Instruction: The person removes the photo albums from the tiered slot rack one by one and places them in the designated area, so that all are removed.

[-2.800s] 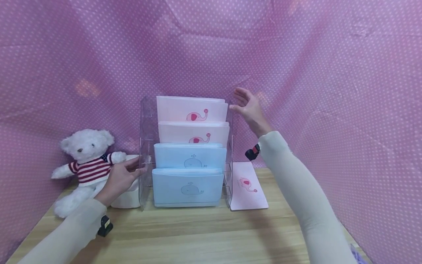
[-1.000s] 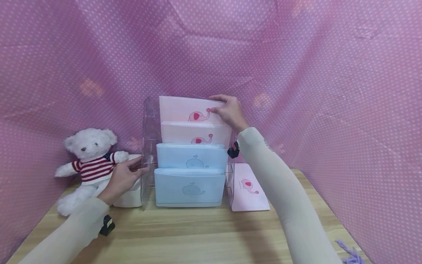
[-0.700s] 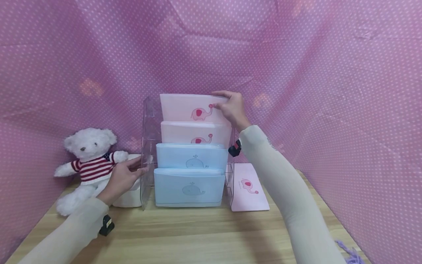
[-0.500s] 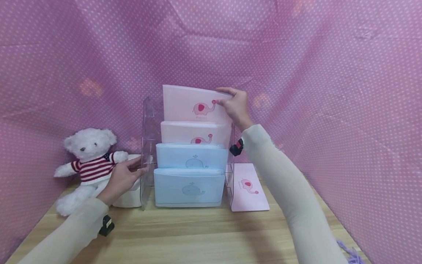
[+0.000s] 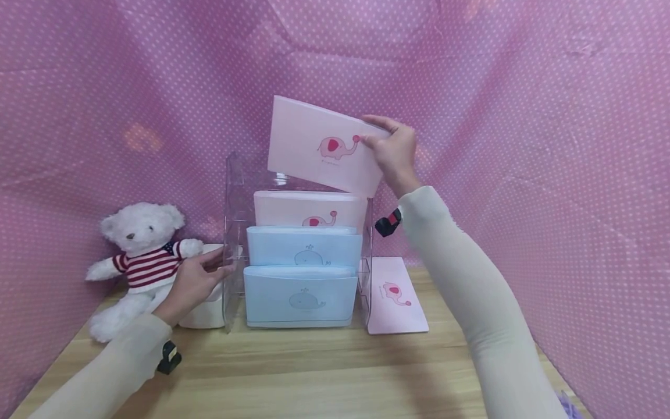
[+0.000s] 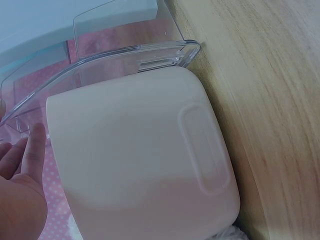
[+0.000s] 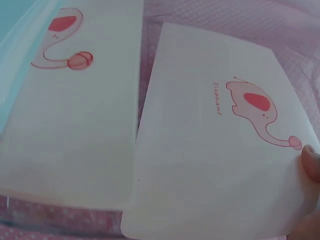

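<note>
My right hand [image 5: 396, 150] pinches a pink elephant-print notebook [image 5: 303, 137] at its upper right corner, thumb on the cover. The notebook is tilted, left side higher, above a clear tiered rack [image 5: 230, 233]. In the right wrist view, the thumb [image 7: 311, 162] shows at this notebook's edge. Below it on the rack stand another pink notebook [image 5: 277, 206] and, on the lower tiers, blue whale-print notebooks [image 5: 272, 297]. My left hand [image 5: 193, 285] holds the rack's left side panel between thumb and fingers; in the left wrist view, part of that grip is cut off.
Left of the rack are a cream container [image 6: 130, 145] and a white teddy bear [image 5: 141, 233] in a striped sweater. A pink elephant notebook [image 5: 398, 297] lies on the wooden table [image 5: 282, 372] at the rack's right. Pink dotted cloth [image 5: 335, 70] surrounds the table.
My right hand came in from the right, took hold of the top pink notebook, and lifted it up and rightward off the top tier, tilting it. My left hand stays on the rack.
</note>
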A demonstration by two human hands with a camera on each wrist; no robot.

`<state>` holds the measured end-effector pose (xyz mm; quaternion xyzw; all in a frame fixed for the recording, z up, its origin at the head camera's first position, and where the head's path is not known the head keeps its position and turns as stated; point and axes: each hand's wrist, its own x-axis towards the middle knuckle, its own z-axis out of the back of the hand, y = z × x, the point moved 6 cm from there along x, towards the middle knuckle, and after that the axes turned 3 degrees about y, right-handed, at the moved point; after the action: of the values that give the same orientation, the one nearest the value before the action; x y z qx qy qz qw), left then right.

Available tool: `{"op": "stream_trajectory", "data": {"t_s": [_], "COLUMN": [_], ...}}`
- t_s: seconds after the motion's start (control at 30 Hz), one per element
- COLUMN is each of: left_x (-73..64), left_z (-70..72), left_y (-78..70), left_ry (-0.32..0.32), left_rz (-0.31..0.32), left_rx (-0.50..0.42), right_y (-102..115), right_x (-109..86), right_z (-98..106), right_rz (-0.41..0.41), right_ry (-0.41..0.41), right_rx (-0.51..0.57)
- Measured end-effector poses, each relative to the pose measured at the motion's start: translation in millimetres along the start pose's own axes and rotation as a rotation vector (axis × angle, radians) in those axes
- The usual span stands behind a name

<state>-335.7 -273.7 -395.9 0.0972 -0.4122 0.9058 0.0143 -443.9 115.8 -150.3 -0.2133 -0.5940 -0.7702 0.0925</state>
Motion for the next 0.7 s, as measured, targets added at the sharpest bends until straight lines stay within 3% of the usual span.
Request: {"op": "stream_trajectory", "data": {"t_s": [0.7], "left_x": [2.0], "left_z": [0.5], "left_y": [2.1], "left_ry": [0.004], "left_rz": [-0.018], "left_rx": [0.011], "right_y": [-29], "right_x": [-5.8], "right_z": [67], "right_rz": [-0.114], "right_ry": [-0.09], "right_rx": [0.224]}}
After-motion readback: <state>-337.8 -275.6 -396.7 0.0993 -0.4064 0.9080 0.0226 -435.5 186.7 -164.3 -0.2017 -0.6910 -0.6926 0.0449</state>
